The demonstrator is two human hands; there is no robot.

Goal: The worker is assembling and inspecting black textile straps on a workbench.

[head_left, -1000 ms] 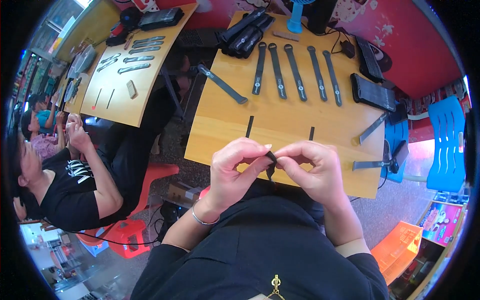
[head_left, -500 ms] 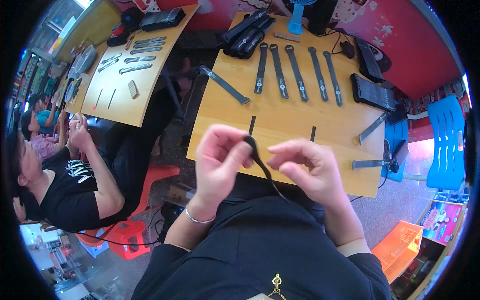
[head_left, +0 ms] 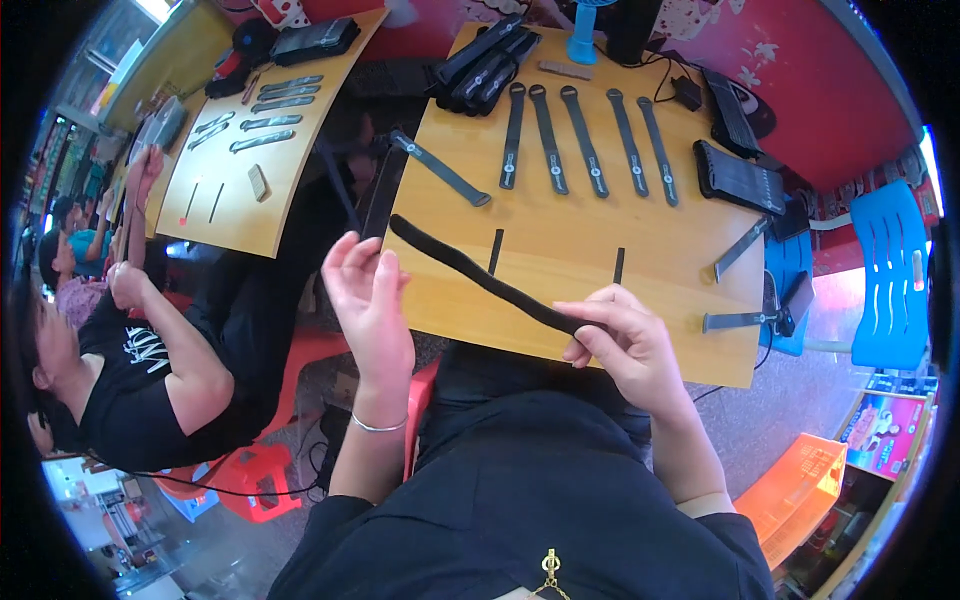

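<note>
Black strap (head_left: 470,268) — passed from left fingers to right since the earlier frame; extends leftward above the table (head_left: 560,240). Right hand (head_left: 632,348): pinches one end, apparently leaving the length free. Left hand (head_left: 372,300): empty, loosely spread near the far end. Beyond: five dark straps (head_left: 584,140), spaced, presumably for separation.

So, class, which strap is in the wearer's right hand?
The plain black strap, slanting up-left from the right hand; the pale-marked straps lie on the table, untouched.
</note>
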